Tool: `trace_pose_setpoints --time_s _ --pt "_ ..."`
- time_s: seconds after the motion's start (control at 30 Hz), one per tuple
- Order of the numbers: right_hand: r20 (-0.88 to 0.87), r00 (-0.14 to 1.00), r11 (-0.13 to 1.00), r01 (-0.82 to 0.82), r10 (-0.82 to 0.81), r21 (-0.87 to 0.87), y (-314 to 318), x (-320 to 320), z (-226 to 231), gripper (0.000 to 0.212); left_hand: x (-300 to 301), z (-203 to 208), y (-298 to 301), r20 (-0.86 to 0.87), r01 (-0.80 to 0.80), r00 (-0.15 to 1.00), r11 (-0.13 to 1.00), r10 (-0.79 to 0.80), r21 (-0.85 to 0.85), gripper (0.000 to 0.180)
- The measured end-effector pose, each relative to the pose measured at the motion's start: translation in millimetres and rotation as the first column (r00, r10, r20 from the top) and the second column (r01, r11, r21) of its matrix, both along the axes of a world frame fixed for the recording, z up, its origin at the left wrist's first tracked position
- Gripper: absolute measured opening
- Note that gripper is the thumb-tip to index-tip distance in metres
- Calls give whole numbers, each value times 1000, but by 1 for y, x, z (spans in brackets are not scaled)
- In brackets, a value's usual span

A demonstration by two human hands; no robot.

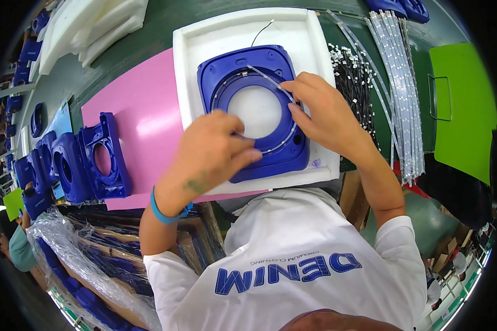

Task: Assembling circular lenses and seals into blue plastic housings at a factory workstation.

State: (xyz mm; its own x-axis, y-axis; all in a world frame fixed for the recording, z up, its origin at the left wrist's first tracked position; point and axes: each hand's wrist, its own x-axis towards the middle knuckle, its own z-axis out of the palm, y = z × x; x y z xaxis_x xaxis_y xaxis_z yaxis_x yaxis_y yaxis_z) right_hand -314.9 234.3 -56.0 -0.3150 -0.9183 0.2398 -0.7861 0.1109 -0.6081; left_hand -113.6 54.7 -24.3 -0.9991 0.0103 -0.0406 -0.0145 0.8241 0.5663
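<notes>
A blue plastic housing (270, 161) with a large round opening lies in a white foam tray (188, 71). Part of a thin LED strip (267, 76) curves along the ring around the opening, while its upper stretch crosses the ring at a slant. At the ring's upper right, my right hand (321, 110) pinches this strip between thumb and fingers. My left hand (218, 146), somewhat blurred, hovers over the lower left of the ring with fingers apart and nothing visible in them. A thin dark wire (258, 34) sticks up beyond the housing's far edge.
Right of the tray lie a bundle of black wires with white connectors (352, 83) and many clear LED strips (400, 99). More blue housings (105, 157) stand at left beside a pink sheet (143, 105). A green panel (464, 105) is far right; white foam pieces (102, 27) lie far left.
</notes>
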Motion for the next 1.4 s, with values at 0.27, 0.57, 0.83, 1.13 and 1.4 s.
trace_pose_setpoints --time_s 0.27,0.57,0.83,1.13,1.4 --pt "-26 999 999 35 -35 10 -1 7 1 32 -64 -32 -25 -551 -254 831 933 76 -254 21" --pt "-325 935 989 145 -145 -24 2 31 -9 31 -79 -35 -12 -556 -265 831 866 -18 -424 20" --pt "-459 881 988 152 -117 41 0 38 -5 33 -88 -49 -8 -611 -307 791 838 -39 -451 6" --pt "-618 786 969 147 8 199 -4 43 -6 26 -80 -42 -19 -565 -221 823 880 -63 -420 23" --pt "-712 689 910 199 134 364 -12 53 11 11 -87 -52 -14 -654 -260 755 891 -54 -373 15"
